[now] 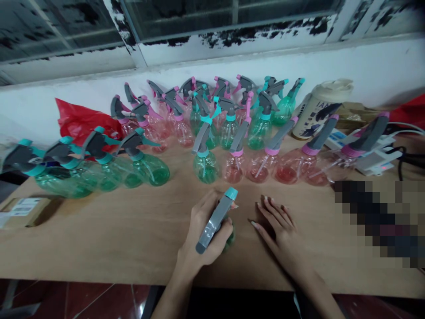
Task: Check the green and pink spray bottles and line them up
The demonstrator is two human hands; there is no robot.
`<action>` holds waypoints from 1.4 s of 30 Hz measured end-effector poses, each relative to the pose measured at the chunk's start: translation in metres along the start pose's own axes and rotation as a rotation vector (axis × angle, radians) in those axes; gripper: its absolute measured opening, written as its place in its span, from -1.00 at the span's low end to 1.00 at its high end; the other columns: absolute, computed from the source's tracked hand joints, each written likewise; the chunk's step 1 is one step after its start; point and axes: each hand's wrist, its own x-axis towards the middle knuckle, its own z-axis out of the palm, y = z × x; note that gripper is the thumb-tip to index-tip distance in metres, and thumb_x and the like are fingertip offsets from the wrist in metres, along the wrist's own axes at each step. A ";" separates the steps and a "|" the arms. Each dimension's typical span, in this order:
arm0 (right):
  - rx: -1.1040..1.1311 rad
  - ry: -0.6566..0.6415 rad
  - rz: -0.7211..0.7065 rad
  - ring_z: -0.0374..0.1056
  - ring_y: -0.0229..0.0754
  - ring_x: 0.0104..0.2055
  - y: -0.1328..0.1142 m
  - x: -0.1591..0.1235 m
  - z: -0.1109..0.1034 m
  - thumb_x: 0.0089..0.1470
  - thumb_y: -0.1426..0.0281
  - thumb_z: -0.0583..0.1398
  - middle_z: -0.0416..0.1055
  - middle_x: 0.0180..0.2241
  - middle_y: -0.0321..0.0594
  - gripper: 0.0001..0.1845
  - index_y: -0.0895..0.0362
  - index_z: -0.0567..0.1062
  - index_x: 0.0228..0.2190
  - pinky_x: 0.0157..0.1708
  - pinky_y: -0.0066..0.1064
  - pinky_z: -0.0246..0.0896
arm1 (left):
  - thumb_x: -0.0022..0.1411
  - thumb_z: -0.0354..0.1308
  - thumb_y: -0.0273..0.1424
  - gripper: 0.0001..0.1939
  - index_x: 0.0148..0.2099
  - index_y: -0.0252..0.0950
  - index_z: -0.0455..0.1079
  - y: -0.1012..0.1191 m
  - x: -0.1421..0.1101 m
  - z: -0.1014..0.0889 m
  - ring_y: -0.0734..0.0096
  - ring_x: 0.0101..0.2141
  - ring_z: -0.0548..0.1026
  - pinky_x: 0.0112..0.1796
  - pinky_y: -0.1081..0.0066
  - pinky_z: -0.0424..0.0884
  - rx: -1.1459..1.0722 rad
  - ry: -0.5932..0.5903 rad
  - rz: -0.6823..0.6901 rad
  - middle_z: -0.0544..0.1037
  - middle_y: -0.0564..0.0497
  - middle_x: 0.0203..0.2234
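My left hand [202, 235] is wrapped round a green spray bottle [217, 219] with a grey and teal trigger head, standing on the wooden table [116, 230] near its front edge. My right hand [277, 223] lies flat on the table just to the right, fingers stretched out and holding nothing. Just beyond my hands stands a row of spray bottles: one green [204, 161], then several pink ones [234, 166].
A cluster of green and pink spray bottles [212, 110] fills the back of the table under the window. More green ones [99, 166] stand at the left by a red bag [78, 117]. A white canister [320, 106], cables and a power strip [378, 155] sit at right.
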 end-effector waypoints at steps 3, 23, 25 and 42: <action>-0.005 0.002 -0.006 0.04 -0.04 0.22 0.000 0.000 0.000 0.16 0.18 0.04 0.18 0.17 -0.09 -0.44 0.12 0.18 0.14 0.16 0.01 -0.08 | 0.10 0.05 -0.53 -0.68 -0.07 -0.15 0.32 0.000 -0.001 -0.001 0.28 -0.21 0.43 -0.13 0.24 0.34 0.014 -0.017 -0.013 0.43 0.01 -0.25; -0.032 -0.137 -0.028 0.08 0.02 0.20 0.000 0.009 -0.014 0.14 0.09 0.00 0.23 0.13 -0.01 -0.41 0.17 0.28 0.09 0.12 -0.01 0.01 | 0.01 0.24 -0.35 -0.31 0.17 -0.18 0.08 -0.008 -0.017 -0.014 0.09 0.09 0.25 0.10 0.06 0.16 -0.043 -0.059 -0.047 0.28 -0.08 0.11; -0.007 -0.200 -0.024 0.16 0.03 0.15 -0.003 0.017 -0.026 0.13 0.08 0.01 0.26 0.11 -0.01 -0.42 0.14 0.30 0.08 0.07 -0.03 0.11 | -0.02 0.26 -0.35 -0.28 0.17 -0.15 0.06 -0.009 -0.022 -0.018 0.10 0.10 0.23 0.10 0.05 0.14 0.019 -0.069 -0.063 0.27 -0.07 0.12; 0.143 -0.234 0.015 0.45 -0.02 -0.35 -0.091 0.135 -0.060 0.13 0.12 0.06 0.51 -0.40 -0.20 -0.53 0.06 0.32 0.02 -0.36 -0.22 0.30 | 0.22 0.12 -0.26 -0.80 -0.13 -0.18 0.30 -0.012 -0.063 -0.087 0.29 -0.25 0.44 -0.18 0.29 0.37 0.384 0.034 -0.140 0.42 0.04 -0.29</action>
